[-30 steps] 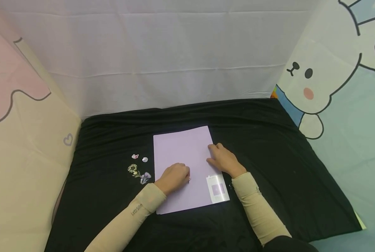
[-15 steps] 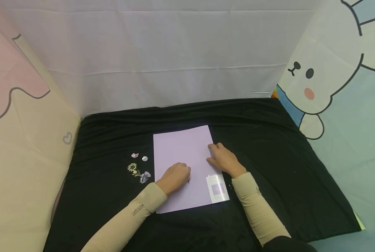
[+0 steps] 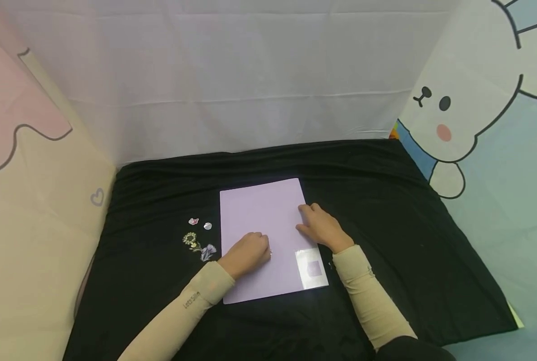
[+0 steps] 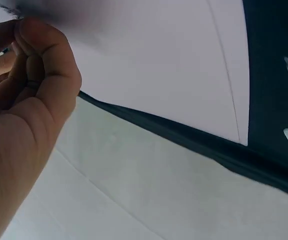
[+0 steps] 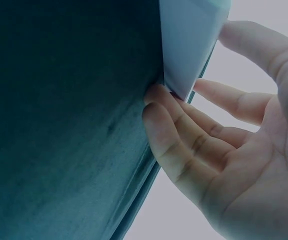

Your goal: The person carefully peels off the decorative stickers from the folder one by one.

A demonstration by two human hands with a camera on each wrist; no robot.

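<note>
A lilac folder [image 3: 259, 213] lies on black cloth, with a glossy clear label pocket [image 3: 312, 269] at its near right corner. Over the folder's lower middle, my left hand [image 3: 245, 253] pinches a small sticker between thumb and index finger. Only a dark scrap of that sticker [image 4: 9, 10] shows at the fingertips in the left wrist view. My right hand [image 3: 322, 228] rests at the folder's right edge, thumb and index over the cover. In the right wrist view the fingers of the right hand [image 5: 234, 135] are loosely extended along the folder's edge [image 5: 186, 50].
Left of the folder lie a yellow wreath sticker [image 3: 190, 239], a purple tulip sticker [image 3: 208, 252], a pink sticker [image 3: 193, 221] and a round pale one [image 3: 207, 226]. Black cloth [image 3: 385, 210] spreads around, with a white curtain [image 3: 250, 80] behind and printed cartoon cloths at the sides.
My left hand has shifted slightly left over the folder, still pinching the small sticker. The right hand keeps its place at the folder's edge.
</note>
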